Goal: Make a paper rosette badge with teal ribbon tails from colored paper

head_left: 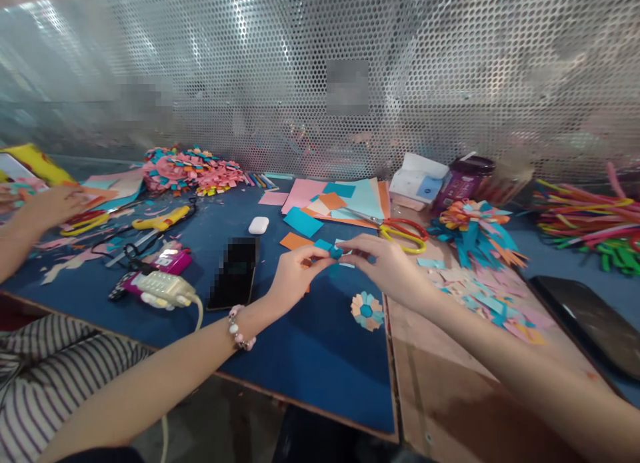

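Note:
Between the fingertips of both my hands is a small blue paper strip (pixel 335 251), partly rolled at its right end. My left hand (pixel 296 271), with a beaded bracelet at the wrist, pinches the flat part. My right hand (pixel 379 261) pinches the rolled end from the other side. Below them on the blue table top lies a paper flower (pixel 367 311) with peach and blue petals and a blue centre. Behind my hands are an orange paper piece (pixel 295 241), a blue paper piece (pixel 303 221) and red-and-yellow-handled scissors (pixel 403 232).
A black phone (pixel 234 274), a white earbud case (pixel 259 225), a power strip (pixel 167 288) and a yellow glue gun (pixel 163 220) lie to the left. Paper scraps (pixel 493 299) and a dark phone (pixel 590 323) are right. Another person's hand (pixel 63 204) works far left. A perforated metal screen (pixel 280 83) stands behind.

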